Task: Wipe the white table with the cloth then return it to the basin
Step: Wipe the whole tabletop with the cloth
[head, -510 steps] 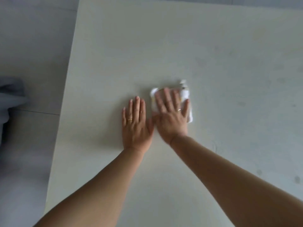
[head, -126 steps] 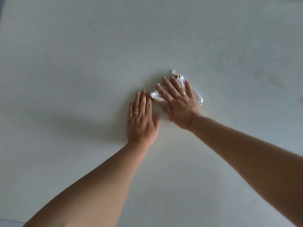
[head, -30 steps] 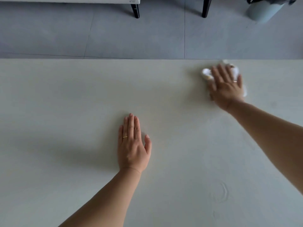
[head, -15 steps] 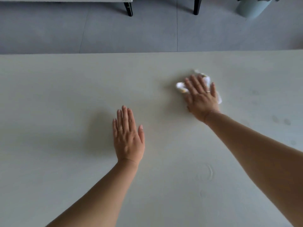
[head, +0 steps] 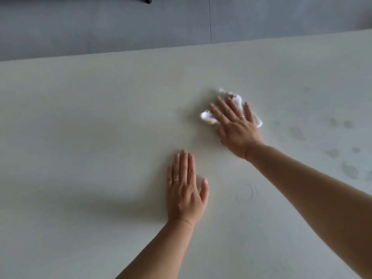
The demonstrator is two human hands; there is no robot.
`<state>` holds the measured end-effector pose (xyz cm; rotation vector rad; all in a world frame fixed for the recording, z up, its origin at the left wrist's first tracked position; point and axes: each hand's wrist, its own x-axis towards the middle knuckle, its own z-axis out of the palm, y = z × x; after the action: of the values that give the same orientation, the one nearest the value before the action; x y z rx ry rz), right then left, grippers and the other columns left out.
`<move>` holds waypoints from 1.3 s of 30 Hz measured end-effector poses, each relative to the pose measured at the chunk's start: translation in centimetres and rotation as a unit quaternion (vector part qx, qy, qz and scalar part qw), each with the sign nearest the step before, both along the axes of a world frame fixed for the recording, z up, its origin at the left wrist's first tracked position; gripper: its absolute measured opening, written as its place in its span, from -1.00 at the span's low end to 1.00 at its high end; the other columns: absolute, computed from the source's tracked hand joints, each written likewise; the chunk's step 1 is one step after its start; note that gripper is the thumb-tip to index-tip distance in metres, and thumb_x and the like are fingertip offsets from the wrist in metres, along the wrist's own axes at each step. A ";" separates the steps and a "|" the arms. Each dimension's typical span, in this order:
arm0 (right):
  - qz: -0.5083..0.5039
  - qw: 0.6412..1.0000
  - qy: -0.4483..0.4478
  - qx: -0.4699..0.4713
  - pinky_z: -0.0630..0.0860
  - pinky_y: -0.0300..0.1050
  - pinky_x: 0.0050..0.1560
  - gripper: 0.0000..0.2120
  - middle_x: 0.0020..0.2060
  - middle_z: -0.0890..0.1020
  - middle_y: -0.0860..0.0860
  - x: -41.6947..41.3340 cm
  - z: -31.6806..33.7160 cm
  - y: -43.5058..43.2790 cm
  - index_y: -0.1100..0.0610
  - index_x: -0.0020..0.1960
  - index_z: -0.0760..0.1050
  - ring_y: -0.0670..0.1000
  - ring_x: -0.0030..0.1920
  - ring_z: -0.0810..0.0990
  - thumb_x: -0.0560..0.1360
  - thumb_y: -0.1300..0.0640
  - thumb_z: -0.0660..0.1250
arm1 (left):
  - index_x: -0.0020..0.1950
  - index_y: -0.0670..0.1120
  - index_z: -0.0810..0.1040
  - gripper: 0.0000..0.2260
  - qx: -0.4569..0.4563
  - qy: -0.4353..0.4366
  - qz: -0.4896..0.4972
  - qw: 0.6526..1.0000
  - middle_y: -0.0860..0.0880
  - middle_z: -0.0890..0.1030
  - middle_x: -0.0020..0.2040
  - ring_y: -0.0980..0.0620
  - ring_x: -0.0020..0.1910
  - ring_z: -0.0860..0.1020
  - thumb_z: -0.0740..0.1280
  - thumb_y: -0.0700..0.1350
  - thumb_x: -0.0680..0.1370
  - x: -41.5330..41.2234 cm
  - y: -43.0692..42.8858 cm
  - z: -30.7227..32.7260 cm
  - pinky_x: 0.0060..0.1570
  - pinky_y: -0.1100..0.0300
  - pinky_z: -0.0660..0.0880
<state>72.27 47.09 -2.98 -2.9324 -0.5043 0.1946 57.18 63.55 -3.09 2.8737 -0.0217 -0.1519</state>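
I've got the right hand [head: 237,129] pressing flat on the crumpled cloth [head: 207,117], fingers straight and spread, over toward the far side of the white table [head: 80,137]. The left hand [head: 185,192] lies flat nearer me, fingers relaxed, holding nothing. There are damp patches [head: 349,170] at right and a grey tiled floor [head: 100,23] beyond.

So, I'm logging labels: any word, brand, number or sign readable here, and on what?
None readable.
The white cloth under the right hand bears a small yellowish mark, too blurred to tell if it is text.
The white table and left hand show no writing.
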 end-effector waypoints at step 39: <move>-0.116 0.992 0.037 0.037 -0.28 0.17 0.44 -0.46 0.53 0.03 -0.03 -19.9 0.6 1.8 -0.03 0.52 0.03 0.04 0.52 -0.12 0.58 -0.03 0.06 | 0.49 -0.24 0.23 -0.48 -0.045 -0.046 0.020 0.998 -0.17 0.21 0.51 -0.11 0.50 0.17 0.07 -0.01 0.59 -11.5 -2.9 1.5 0.47 -0.02 0.10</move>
<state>52.39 48.88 -2.37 -2.8684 -0.1543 0.2482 45.66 60.66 -1.55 2.7876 0.0114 -0.0092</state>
